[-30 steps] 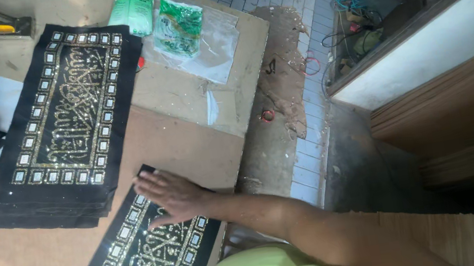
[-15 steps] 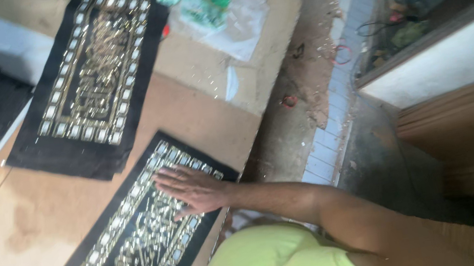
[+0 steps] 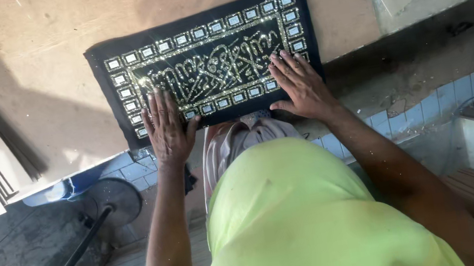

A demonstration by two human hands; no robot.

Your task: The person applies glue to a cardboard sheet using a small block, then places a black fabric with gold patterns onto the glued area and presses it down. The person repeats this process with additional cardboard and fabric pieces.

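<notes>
Presently recorded:
- Black embroidered panel (image 3: 206,61), gold-patterned, laid flat on brown board table (image 3: 46,68) at its near edge.
- Left hand (image 3: 167,128), fingers spread, pressed flat on panel.
- Right hand (image 3: 301,84), likewise splayed, nothing gripped.

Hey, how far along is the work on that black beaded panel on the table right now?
Done: the black beaded panel lies flat on the brown table, its glittering border and middle design looking filled in. In hand: the left hand and right hand press open-palmed on its near edge. Left: nothing unfinished shows on the panel; any further steps can't be told.
</notes>
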